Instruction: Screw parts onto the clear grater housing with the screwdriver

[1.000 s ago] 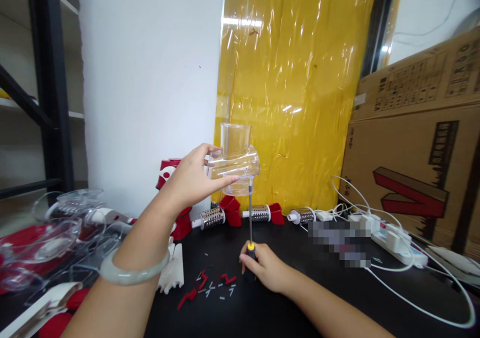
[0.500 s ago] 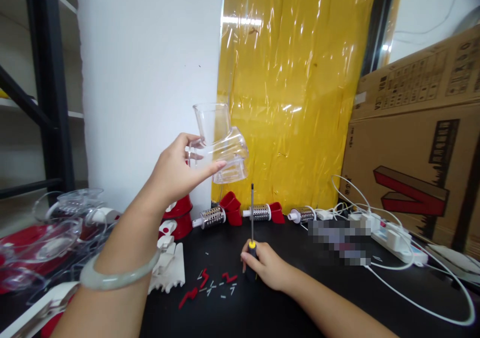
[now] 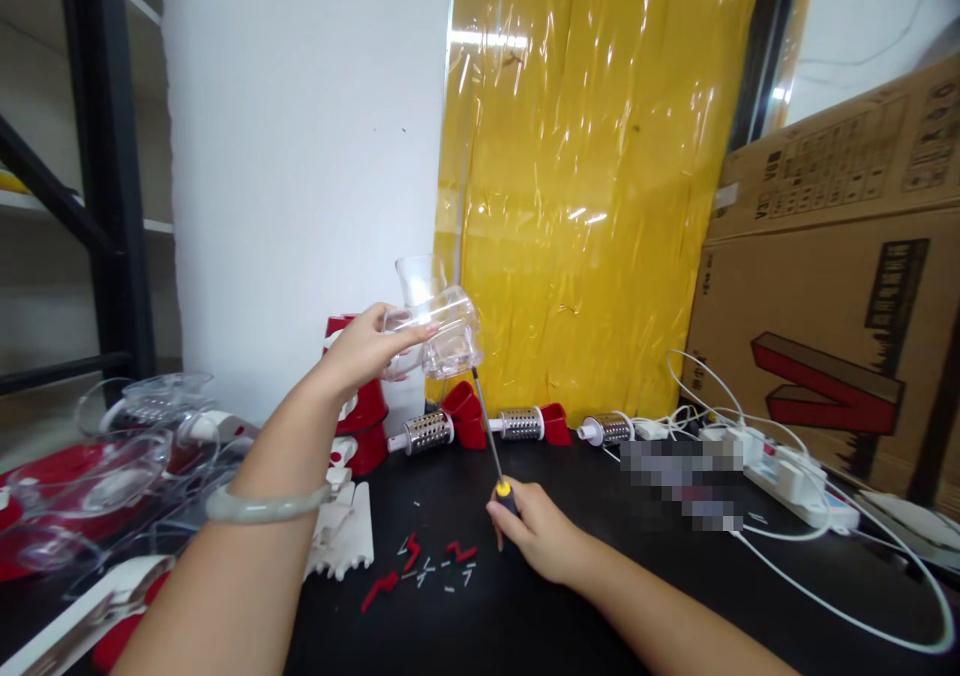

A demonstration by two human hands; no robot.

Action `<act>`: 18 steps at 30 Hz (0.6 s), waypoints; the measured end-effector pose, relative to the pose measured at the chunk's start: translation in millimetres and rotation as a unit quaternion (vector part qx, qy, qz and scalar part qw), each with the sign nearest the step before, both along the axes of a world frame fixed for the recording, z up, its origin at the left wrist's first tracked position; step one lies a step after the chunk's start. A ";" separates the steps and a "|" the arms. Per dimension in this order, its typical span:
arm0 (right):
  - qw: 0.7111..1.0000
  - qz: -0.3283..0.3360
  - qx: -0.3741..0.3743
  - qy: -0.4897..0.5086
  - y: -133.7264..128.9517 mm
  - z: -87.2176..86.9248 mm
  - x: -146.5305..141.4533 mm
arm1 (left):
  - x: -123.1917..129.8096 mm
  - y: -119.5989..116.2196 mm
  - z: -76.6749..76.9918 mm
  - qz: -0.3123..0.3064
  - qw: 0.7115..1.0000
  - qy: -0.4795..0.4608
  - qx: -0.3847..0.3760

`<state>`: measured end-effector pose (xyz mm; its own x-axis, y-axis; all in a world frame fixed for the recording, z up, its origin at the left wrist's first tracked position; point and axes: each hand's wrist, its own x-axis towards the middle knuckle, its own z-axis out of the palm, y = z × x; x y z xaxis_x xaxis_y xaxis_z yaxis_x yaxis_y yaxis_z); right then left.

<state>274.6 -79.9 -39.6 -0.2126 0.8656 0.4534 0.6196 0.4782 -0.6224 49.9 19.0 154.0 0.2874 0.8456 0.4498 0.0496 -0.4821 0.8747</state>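
My left hand (image 3: pixel 367 351) grips a clear plastic grater housing (image 3: pixel 450 321), a hollow body with a flared feed chute, held tilted above the table. In my right hand (image 3: pixel 536 531) is a screwdriver (image 3: pixel 488 426) with a black and yellow handle, its shaft pointing up. The tip meets or nearly meets the lower right rim of the housing; I cannot tell if they touch. Below lie small red plastic pieces (image 3: pixel 381 588) and several little metal pins (image 3: pixel 426 571). White plastic parts (image 3: pixel 349 531) lie beside my left forearm.
Metal grater drums (image 3: pixel 427 433) and red chutes (image 3: pixel 555 424) line the back of the black table (image 3: pixel 600 596). Clear and red parts (image 3: pixel 52 506) pile up at left. White cables and a power strip (image 3: pixel 802 491) lie at right before a cardboard box (image 3: pixel 810 336).
My left hand has lowered the clear housing and tilted it. The screwdriver, upright before, now leans left with its tip at the housing's rim.
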 end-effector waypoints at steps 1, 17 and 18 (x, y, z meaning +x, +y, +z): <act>1.000 -0.005 0.010 0.000 -2.3 1.9 -0.6 | -0.7 2.0 -1.0 -0.009 1.000 -0.006 -0.021; 0.991 0.037 0.079 0.099 -27.0 13.6 -6.5 | -13.2 21.4 -7.2 -0.221 0.961 -0.013 -0.168; 0.991 0.039 0.080 0.100 -27.8 14.3 -6.7 | -12.6 21.3 -7.3 -0.216 0.962 -0.010 -0.169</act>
